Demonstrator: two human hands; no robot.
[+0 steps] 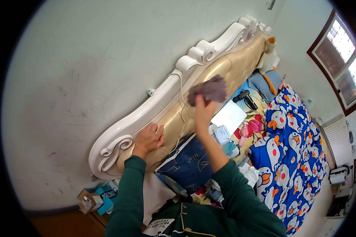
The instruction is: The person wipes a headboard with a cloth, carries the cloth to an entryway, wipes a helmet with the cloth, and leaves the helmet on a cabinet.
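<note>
A purple-grey cloth [209, 90] is pinched in my right hand [203, 112], raised in front of the padded headboard. Slight blur softens the cloth's edges, and I cannot tell whether it touches the padding. My left hand [148, 139], with a ring on one finger, rests against the lower part of the gold headboard [221, 65], its fingers curled and nothing visible in them. White scrolled trim [146, 106] frames the padding. A white cable [182, 91] hangs over the headboard between my hands.
A dark blue pillow [186, 164] lies below my hands. On the bed are a white laptop-like panel [229, 117], a black hair dryer [245, 98], a pink handheld fan [243, 132] and a blue duck-print quilt [292, 150]. Boxes [106, 196] stand at lower left.
</note>
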